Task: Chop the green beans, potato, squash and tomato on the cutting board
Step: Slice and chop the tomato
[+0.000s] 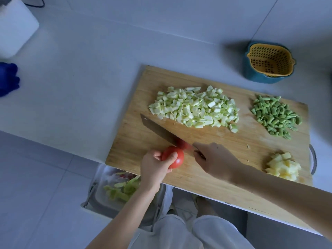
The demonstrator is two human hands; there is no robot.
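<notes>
1. Your left hand (154, 167) holds the tomato (175, 157) at the near edge of the cutting board (206, 184).
2. Your right hand (214, 159) grips the knife (158, 129) (handle mostly hidden), blade just beside the tomato.

A white desk (75, 78) carries a yellow perforated basket (269, 58) nested in a blue tub (258, 79) at the far right. A white box (16, 31) stands at the far left, with a blue cloth-like item (8, 79) nearer. On the tiled floor (36, 186) below the desk's near edge, a grey bin (99, 201) holds green scraps (118, 192).
</notes>
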